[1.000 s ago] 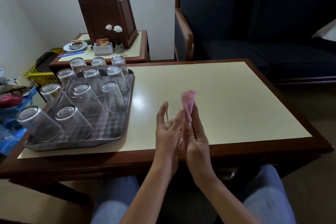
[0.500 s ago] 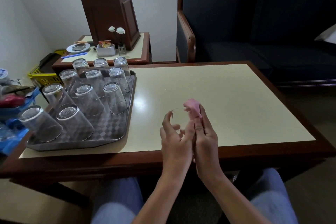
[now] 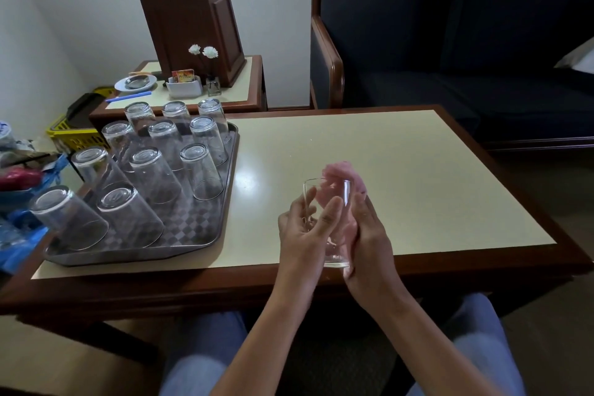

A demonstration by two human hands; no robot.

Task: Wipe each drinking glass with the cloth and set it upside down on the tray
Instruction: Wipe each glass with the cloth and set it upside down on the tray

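You grip the glass [image 3: 336, 251] mouth-up in your left hand [image 3: 305, 228] over the table's [image 3: 434, 190] near edge so your right hand [image 3: 369, 235], close alongside, can hold the pink cloth [image 3: 340, 170] against its rim, within reach of the tray [image 3: 193, 228] at the left edge

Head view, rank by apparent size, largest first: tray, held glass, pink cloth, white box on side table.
1. tray
2. held glass
3. pink cloth and white box: these look alike. The cloth is partly hidden and the box is farther off, so they are unranked.
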